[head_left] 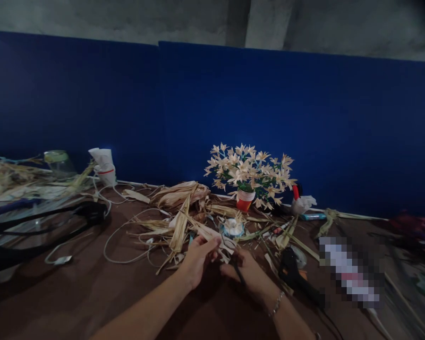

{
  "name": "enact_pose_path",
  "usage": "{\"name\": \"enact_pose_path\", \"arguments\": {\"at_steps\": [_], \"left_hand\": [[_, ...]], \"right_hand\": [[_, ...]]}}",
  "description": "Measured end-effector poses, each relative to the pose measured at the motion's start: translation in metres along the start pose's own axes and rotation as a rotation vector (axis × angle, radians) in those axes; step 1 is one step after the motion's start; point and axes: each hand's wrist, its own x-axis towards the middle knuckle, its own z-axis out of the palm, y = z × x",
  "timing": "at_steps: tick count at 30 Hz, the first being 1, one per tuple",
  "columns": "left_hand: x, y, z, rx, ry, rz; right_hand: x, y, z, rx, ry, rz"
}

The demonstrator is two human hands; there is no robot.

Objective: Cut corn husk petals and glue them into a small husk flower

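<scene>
My left hand (199,259) is closed, pinching a pale strip of dried corn husk (209,233) between thumb and fingers. Close beside it, my right hand (248,271) is closed around a dark tool that looks like scissors (238,270), its front end by the husk. Just beyond the hands, a small round white-and-blue dish (233,227) carries pale husk flower pieces. A heap of dried husks (179,222) spreads to the left of it. Behind stands a red-and-white cup (245,200) with a bunch of pale husk flowers (246,167).
A black glue gun (297,274) lies right of my right hand, near a pixelated patch (349,271). At left are a white cable (108,248), a black framed object (88,212), a glass jar (60,163) and a white paper roll (105,165). Blue panels (269,104) close off the back.
</scene>
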Motion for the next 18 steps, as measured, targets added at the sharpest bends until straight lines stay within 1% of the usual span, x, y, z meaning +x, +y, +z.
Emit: {"name": "enact_pose_path", "arguments": {"at_steps": [2,7,14,18], "left_hand": [[-0.0002,-0.0035,-0.0001,0.012,0.000,0.004],[0.0015,-0.0076,-0.0010,0.026,0.013,0.015],[0.0022,-0.0067,-0.0014,0.012,0.023,0.037],[0.0033,-0.0063,-0.0029,-0.011,0.017,0.047]], "right_hand": [[0.0013,0.0000,0.0032,-0.007,0.009,-0.007],[0.0033,0.0010,0.0085,-0.062,0.087,-0.038],[0.0065,0.0020,0.0101,-0.130,0.099,-0.115],[0.0066,0.0040,0.0087,-0.144,0.102,-0.107]]}}
